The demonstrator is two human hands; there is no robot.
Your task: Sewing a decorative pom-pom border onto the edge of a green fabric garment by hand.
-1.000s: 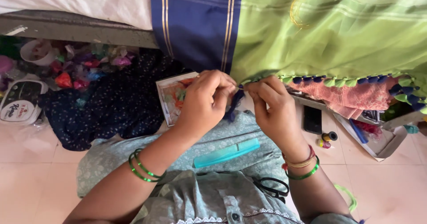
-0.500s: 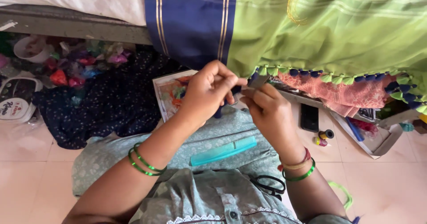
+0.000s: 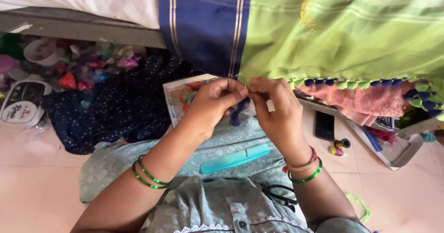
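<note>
Soft, even daylight fills the head view, bright without harsh glare. The green cloth (image 3: 351, 34) at upper right is the most strongly lit and glows almost luminous, while the dark blue cloth (image 3: 203, 24) beside it stays deep and rich. Shadows are faint and diffuse on the pale tiled floor (image 3: 41, 177). The clutter under the bed (image 3: 78, 62) sits dimmer and slightly soft. Wide-angle stretch bends the edges a little.
</note>
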